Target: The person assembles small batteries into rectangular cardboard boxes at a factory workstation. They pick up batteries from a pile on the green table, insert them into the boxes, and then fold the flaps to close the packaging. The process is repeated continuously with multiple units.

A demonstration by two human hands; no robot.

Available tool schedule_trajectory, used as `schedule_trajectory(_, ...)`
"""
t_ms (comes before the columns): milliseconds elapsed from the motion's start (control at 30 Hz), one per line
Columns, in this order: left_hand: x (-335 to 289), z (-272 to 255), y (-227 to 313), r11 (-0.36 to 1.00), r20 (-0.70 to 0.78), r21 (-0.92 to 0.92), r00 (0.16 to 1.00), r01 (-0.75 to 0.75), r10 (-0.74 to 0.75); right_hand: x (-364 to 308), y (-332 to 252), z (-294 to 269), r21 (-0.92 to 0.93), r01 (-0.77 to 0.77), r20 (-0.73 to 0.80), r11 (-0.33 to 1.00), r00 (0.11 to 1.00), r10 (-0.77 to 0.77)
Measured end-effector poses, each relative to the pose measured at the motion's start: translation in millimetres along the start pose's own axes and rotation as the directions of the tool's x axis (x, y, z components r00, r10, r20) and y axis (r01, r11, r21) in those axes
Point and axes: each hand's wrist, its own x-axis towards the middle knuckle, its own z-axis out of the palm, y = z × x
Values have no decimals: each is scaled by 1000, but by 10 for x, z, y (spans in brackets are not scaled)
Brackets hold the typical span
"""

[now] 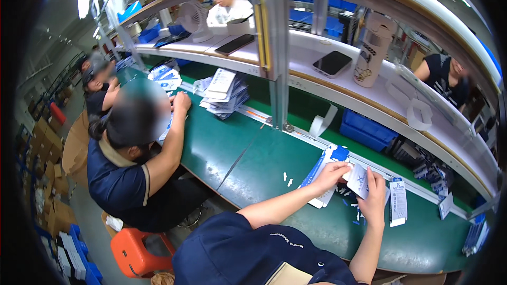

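Note:
Over the green table, my right hand [374,196] grips a flat white carton with blue print [359,180] by its right side. The fingers of my left hand [332,175] are pinched together at the carton's left end, where a small white part shows; its exact shape is too small to tell. Beneath my left hand lie flat blue and white cartons [319,171], partly covered by the hand. Small blue and white scraps [357,213] are scattered below my hands. Just right of my right hand lies another printed carton [398,201].
A co-worker [124,163] sits at the left beside a carton pile [224,94]. Beyond the table's rail are a blue bin [367,129] and a metal post [277,74]. The shelf above holds a phone [332,64] and a bottle [373,53]. An orange stool [132,250] stands lower left.

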Motion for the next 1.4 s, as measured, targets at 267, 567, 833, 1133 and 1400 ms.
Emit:
schedule_trajectory(267, -5, -95, 59, 977, -9, 196, 997, 81, -81, 35, -57, -80, -45, -50, 40, 998, 998, 51)
schedule_trajectory(567, -22, -52, 161, 951, -105, 249, 981, 186, -164, 18, 35, -84, -21, -31, 62, 999, 998, 33)
schedule_trajectory(833, -8, -9, 109, 944, -83, 279, 984, 177, -159, 7, 99, -112, -147, -40, 40, 988, 998, 46)
schedule_trajectory(1133, -11, 3, -26, 836, 107, 527, 987, -156, 117, 0, 193, -150, -199, -141, -113, 970, 986, 120)
schedule_trajectory(1400, -18, 5, -36, 970, 121, 244, 992, 15, -45, -7, 80, -68, -122, -36, 11, 992, 999, 38)
